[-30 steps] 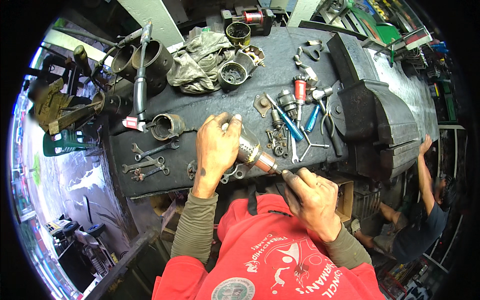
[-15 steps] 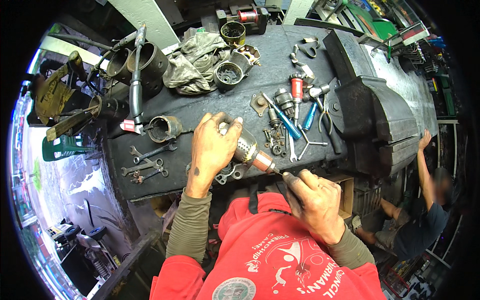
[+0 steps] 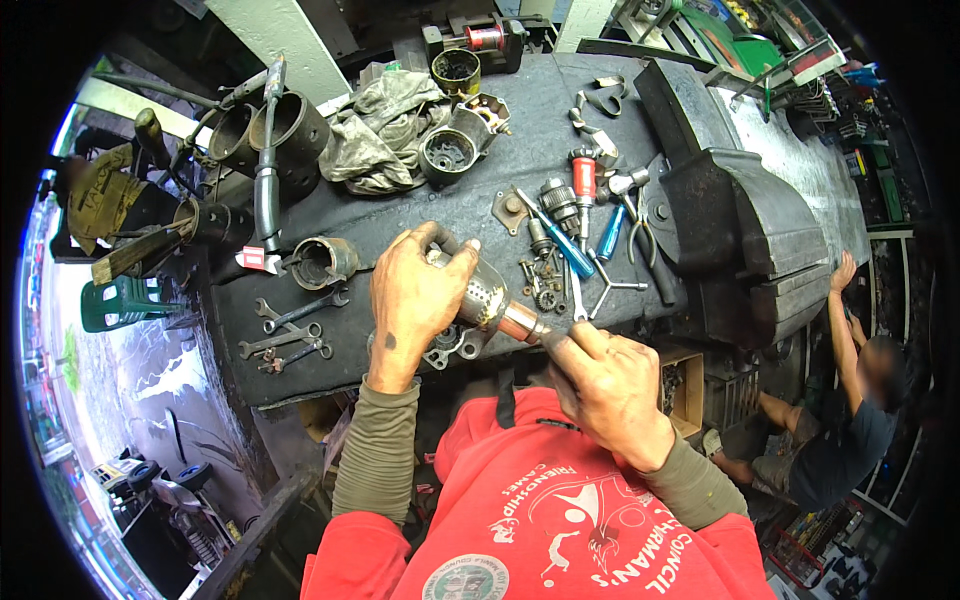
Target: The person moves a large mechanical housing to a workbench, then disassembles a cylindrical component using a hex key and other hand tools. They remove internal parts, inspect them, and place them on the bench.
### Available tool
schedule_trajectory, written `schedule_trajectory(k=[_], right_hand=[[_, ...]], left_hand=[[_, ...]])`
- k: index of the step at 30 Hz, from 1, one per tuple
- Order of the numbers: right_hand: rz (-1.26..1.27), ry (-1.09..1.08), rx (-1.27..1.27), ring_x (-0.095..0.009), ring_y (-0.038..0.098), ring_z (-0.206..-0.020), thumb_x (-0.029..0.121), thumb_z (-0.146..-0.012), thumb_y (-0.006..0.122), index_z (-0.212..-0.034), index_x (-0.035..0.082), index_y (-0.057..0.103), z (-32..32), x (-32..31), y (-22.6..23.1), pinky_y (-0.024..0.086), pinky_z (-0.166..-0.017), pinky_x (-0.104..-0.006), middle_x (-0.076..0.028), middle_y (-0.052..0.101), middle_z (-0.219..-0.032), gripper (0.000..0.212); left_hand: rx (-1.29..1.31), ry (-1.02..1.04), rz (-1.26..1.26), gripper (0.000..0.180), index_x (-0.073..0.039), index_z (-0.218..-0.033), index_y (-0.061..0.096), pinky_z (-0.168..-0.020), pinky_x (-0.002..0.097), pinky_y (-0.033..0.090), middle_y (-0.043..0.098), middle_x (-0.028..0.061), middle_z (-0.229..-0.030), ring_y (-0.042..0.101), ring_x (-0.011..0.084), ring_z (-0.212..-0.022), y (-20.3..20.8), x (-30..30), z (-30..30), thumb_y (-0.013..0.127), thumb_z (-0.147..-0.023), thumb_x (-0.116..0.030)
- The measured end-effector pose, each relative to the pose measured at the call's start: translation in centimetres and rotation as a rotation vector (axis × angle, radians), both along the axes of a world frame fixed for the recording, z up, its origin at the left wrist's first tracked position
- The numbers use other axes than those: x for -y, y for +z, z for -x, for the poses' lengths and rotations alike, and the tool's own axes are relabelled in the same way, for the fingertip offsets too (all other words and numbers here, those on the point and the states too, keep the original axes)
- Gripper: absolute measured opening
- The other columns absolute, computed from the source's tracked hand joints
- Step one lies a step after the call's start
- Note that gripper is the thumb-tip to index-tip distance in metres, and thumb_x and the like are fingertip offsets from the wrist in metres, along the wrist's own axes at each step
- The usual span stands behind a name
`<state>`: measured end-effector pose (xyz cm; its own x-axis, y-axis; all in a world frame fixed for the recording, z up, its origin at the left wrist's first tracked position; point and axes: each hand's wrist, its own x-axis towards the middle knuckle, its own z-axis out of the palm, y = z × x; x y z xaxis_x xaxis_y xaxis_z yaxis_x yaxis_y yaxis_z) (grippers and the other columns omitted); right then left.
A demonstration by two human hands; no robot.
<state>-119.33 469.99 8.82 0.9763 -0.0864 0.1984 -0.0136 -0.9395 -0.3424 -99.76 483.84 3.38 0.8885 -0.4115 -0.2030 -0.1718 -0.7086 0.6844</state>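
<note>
A starter motor armature (image 3: pixel 485 298), a perforated-looking metal cylinder with a copper commutator (image 3: pixel 519 322), is held tilted above the bench's front edge. My left hand (image 3: pixel 415 290) is closed round its body. At the shaft end just past the copper, the fingers of my right hand (image 3: pixel 612 385) are pinched; their tips partly hide the shaft. Under the armature lies a grey cast metal housing (image 3: pixel 470 346), mostly covered by my left hand. Small bolts and gears (image 3: pixel 545 292) lie to the right of the armature, beside a combination spanner (image 3: pixel 579 300).
The dark bench (image 3: pixel 400 220) carries several spanners (image 3: pixel 290 335), a metal ring (image 3: pixel 325 262), a grey rag (image 3: pixel 375 135), a motor housing (image 3: pixel 455 150), screwdrivers (image 3: pixel 570 250), a red air ratchet (image 3: pixel 584 180) and pliers (image 3: pixel 640 235). A bulky black casing (image 3: pixel 745 240) stands right. Another person (image 3: pixel 850 420) crouches beyond.
My right hand has moved left and up along the shaft, closer to the copper commutator, covering shaft that showed before. My left hand still grips the armature. The view has shifted slightly.
</note>
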Motion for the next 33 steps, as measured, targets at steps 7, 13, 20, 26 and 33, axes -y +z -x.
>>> schedule_trajectory(k=[7, 13, 20, 26, 33], right_hand=[[0.008, -0.014, -0.052, -0.021, 0.063, -0.068, 0.013, -0.078, 0.077, -0.110, 0.007, 0.072, 1.7, 0.3, 0.0, 0.051, -0.059, -0.0360, -0.004, 0.058, -0.085, 0.033], [-0.002, -0.022, -0.035, -0.021, 0.063, -0.067, 0.012, -0.079, 0.077, -0.108, 0.007, 0.071, 1.7, -0.2, -0.2, 0.050, -0.058, -0.0364, -0.004, 0.057, -0.083, 0.031], [-0.002, -0.015, 0.001, -0.021, 0.063, -0.069, 0.013, -0.078, 0.077, -0.097, 0.009, 0.066, 0.3, -0.5, -0.5, 0.050, -0.060, -0.0364, -0.005, 0.054, -0.083, 0.022], [-0.071, -0.054, -0.002, -0.029, 0.063, -0.064, 0.007, -0.075, 0.079, -0.113, 0.007, 0.073, 1.5, -0.3, 0.0, 0.050, -0.059, -0.0408, -0.008, 0.057, -0.081, 0.038], [0.005, -0.048, -0.043, -0.022, 0.064, -0.067, 0.013, -0.079, 0.079, -0.107, 0.007, 0.073, 1.9, -0.3, 0.1, 0.049, -0.057, -0.0367, -0.005, 0.058, -0.082, 0.030]], left_hand=[[0.132, 0.010, 0.002, 0.044, 0.004, -0.093, 0.072, -0.078, 0.0446, 0.053, 0.070, 0.0207, -0.094, 0.069, 0.0380, -0.086, -0.5, 0.1, 0.1, 0.080, -0.083, -0.039], [0.142, 0.045, 0.010, 0.044, 0.003, -0.093, 0.073, -0.078, 0.0448, 0.052, 0.069, 0.0206, -0.095, 0.069, 0.0390, -0.087, -0.7, 0.3, 0.3, 0.080, -0.083, -0.039], [0.112, -0.112, 0.118, 0.041, 0.001, -0.101, 0.073, -0.085, 0.0491, 0.053, 0.066, 0.0261, -0.103, 0.067, 0.0449, -0.100, -0.5, -0.7, 0.3, 0.074, -0.089, -0.039], [0.125, -0.094, 0.191, 0.031, 0.002, -0.097, 0.070, -0.077, 0.0437, 0.051, 0.061, 0.0172, -0.091, 0.064, 0.0354, -0.084, -1.1, -1.1, 0.3, 0.074, -0.091, -0.028], [0.094, -0.091, 0.144, 0.036, -0.003, -0.097, 0.074, -0.081, 0.0493, 0.053, 0.064, 0.0179, -0.099, 0.067, 0.0416, -0.092, -0.7, -0.7, 0.1, 0.072, -0.089, -0.038]])
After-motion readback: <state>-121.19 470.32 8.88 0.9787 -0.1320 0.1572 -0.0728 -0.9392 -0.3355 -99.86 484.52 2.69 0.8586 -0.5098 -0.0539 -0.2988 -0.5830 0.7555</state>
